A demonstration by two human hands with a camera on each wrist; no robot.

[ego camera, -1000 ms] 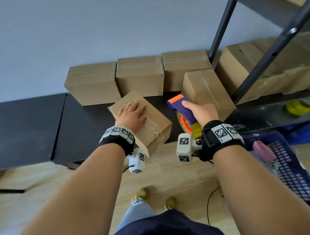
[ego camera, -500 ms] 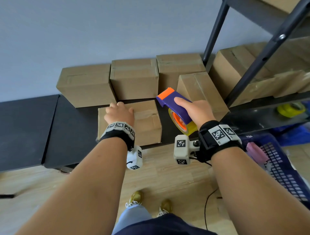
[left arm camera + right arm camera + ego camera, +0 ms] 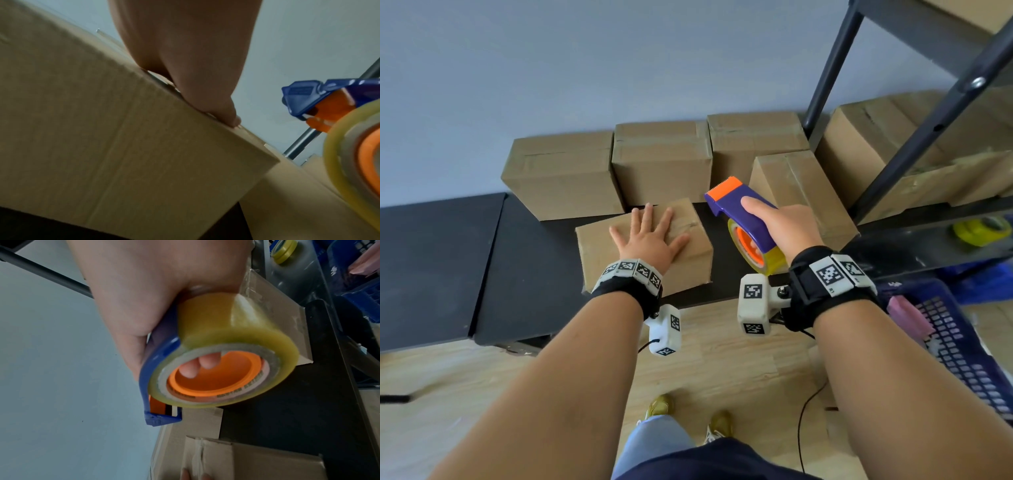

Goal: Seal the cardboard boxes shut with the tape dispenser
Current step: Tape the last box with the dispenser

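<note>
A small cardboard box (image 3: 688,260) stands near the front edge of the black bench (image 3: 527,274). My left hand (image 3: 650,236) lies flat on its top with fingers spread; the left wrist view shows the thumb (image 3: 216,104) pressed along the box's top edge (image 3: 123,129). My right hand (image 3: 784,229) grips a purple and orange tape dispenser (image 3: 743,212) holding a yellowish roll of tape (image 3: 222,344), raised just right of that box, toothed end pointing away from me. Fingertips (image 3: 197,365) show through the orange core.
Three boxes (image 3: 661,161) line the wall behind, and a fourth (image 3: 798,192) stands behind the dispenser. A dark metal rack (image 3: 914,144) with more boxes rises at right. A yellow tape roll (image 3: 983,229) lies on its lower shelf. A blue crate (image 3: 962,342) sits on the wood floor.
The box was turned from skewed and overhanging to square with the bench edge. My left hand shifted from gripping its far left edge to lying flat on top. The dispenser stayed raised.
</note>
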